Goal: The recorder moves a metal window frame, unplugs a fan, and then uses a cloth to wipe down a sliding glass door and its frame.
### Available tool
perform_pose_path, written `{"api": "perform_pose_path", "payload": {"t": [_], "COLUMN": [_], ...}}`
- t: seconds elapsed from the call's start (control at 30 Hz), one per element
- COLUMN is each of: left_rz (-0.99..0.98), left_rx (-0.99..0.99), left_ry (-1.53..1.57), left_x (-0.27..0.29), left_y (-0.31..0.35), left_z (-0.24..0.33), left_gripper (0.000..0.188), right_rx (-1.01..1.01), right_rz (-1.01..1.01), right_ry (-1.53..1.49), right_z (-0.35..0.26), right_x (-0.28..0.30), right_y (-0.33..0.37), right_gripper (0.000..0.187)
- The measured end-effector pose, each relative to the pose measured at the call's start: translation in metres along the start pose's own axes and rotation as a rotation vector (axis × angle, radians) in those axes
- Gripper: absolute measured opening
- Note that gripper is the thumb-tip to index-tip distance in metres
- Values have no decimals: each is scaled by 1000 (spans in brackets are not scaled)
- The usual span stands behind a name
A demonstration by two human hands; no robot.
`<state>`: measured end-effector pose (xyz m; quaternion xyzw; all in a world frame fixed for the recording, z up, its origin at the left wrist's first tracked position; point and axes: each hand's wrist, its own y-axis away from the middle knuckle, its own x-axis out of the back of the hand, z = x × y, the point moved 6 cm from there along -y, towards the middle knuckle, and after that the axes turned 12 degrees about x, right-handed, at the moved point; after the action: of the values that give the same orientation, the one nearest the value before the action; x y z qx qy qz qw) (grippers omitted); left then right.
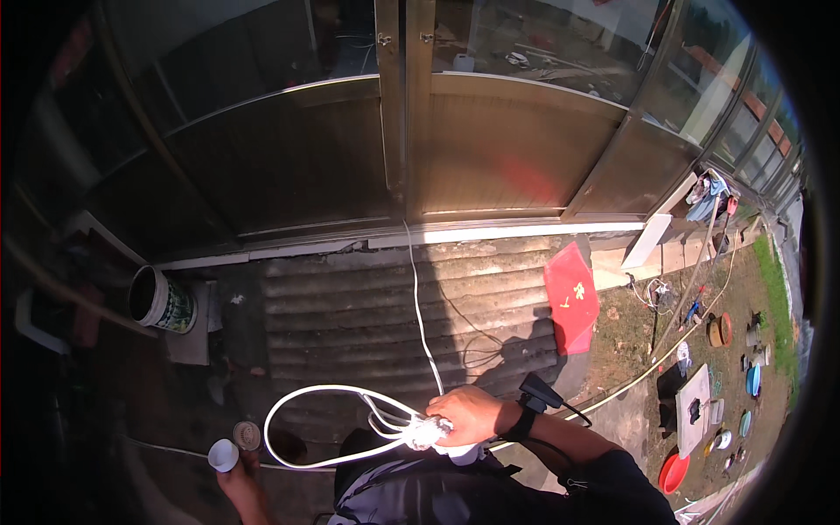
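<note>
My right hand (472,415) is closed round a bundle of white cable (302,391), whose large loop hangs out to the left. A bunched white wrap or knot (426,432), bright in the sun, sits at the hand. From there a single white line runs up to the foot of the door. Lower left, in shade, my left hand (242,488) is closed on a small white cup (223,455). Just beyond that hand lies a round brownish object (247,435), its kind unclear. A black strap with a device (540,394) is on my right wrist.
Glazed metal doors (516,144) stand ahead of a ridged step (350,297). On it lies a red mat or sheet (573,297). A white bucket (163,300) stands left. At right, a long hose (647,367), a red basin (674,473) and a pale board (693,411) lie among several containers.
</note>
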<state>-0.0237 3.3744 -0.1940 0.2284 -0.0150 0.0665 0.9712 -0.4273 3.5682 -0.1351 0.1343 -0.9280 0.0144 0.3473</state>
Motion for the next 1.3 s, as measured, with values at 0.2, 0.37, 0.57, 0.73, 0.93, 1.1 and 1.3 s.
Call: {"api": "perform_pose_path", "payload": {"t": [0.2, 0.37, 0.57, 0.73, 0.93, 1.1, 1.3], "left_rz": [55, 2, 78, 183, 130, 122, 262], "left_rx": [-67, -66, -50, 34, -48, -10, -5], "left_ry": [36, 78, 166, 183, 38, 131, 206], "left_x": [44, 71, 126, 178, 219, 302, 380], "left_y": [90, 130, 167, 197, 272, 267, 287], "left_z": [-30, -55, -91, -118, -85, -132, -168], "left_gripper": [16, 15, 16, 18, 32, 31, 26], "right_rx": [124, 215, 264, 302, 362, 427, 499], "right_rz": [12, 49, 58, 9, -45, -73, -138], "right_ry": [-152, -143, -143, -90, -86, -149, -219], "right_z": [-25, -47, -85, -128, -192, -244, -302], "right_x": [-49, -71, -104, -152, -225, -272, -329], "right_y": [56, 89, 107, 103, 95, 87, 68], "right_gripper": [23, 32, 30, 28, 27, 25, 25]}}
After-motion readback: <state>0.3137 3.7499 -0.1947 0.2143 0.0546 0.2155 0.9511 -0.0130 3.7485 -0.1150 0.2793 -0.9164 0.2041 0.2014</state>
